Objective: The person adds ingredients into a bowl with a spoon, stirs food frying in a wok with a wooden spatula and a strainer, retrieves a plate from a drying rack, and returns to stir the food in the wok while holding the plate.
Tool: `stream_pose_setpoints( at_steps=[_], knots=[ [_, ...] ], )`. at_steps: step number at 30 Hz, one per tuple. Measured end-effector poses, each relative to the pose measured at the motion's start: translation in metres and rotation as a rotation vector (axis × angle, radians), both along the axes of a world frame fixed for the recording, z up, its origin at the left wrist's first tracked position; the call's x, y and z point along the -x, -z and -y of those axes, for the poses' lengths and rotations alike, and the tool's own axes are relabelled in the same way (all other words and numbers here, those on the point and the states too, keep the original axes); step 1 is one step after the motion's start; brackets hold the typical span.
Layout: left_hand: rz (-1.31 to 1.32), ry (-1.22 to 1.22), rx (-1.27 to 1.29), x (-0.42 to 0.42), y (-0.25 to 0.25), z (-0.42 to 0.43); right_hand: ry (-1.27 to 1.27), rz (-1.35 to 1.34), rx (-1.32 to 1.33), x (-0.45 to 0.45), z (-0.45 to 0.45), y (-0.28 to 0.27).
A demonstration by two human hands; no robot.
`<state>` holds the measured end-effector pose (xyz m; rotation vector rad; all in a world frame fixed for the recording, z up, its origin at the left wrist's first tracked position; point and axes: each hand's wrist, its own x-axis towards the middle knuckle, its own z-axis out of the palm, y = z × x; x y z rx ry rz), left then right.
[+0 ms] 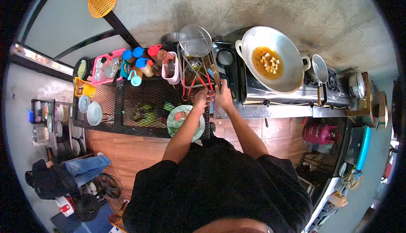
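Both my hands are close together at the front edge between the mesh rack and the stove. My left hand [200, 100] has its fingers curled by the red handles [190, 87] of a tool; what lies between the fingers is too small to make out. My right hand [222, 95] is closed around a brown handle [216, 74] that points up toward the wire rack. Just below my left forearm a plate [173, 126] with pink pieces and green leaf sits on the mesh. On the stove at right, a large wok [289, 49] holds pale cubes [270, 63] in brown oil.
A strainer [195, 41] stands behind my hands. Bottles [144, 66] and a pink basket [113, 59] fill the rack's back left. A saucepan [319, 68] is right of the wok. A person [55, 178] is at lower left; a gas cylinder [316, 132] stands under the counter.
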<state>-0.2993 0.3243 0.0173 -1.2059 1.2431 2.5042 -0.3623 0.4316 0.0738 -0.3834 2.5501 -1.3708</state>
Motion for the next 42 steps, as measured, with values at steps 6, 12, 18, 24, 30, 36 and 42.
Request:
stream_pose_setpoints(
  at_steps=[6, 12, 18, 24, 30, 36, 42],
  knots=[
    [-0.014, -0.096, 0.147, -0.005, 0.016, 0.004, -0.017, -0.180, -0.247, -0.015, -0.009, -0.024],
    [-0.039, -0.150, 0.184, -0.021, -0.012, 0.016, 0.018, -0.208, -0.277, -0.028, -0.001, -0.021],
    [-0.063, -0.167, 0.012, -0.039, 0.002, 0.031, 0.136, -0.139, -0.028, -0.046, 0.005, -0.031],
    [-0.107, -0.086, 0.028, -0.078, -0.032, 0.026, 0.195, 0.076, 0.586, -0.098, -0.025, -0.066],
    [-0.293, 0.247, 0.083, -0.167, -0.104, 0.023, 0.316, 0.401, 0.952, -0.160, -0.095, -0.162],
    [-0.193, 0.375, 0.059, -0.251, -0.097, 0.038, 0.448, -0.161, 0.331, -0.122, -0.220, -0.188],
    [-0.148, -0.026, 0.277, -0.272, -0.060, 0.059, 0.352, -0.429, -0.453, -0.015, -0.305, -0.193]
  ],
)
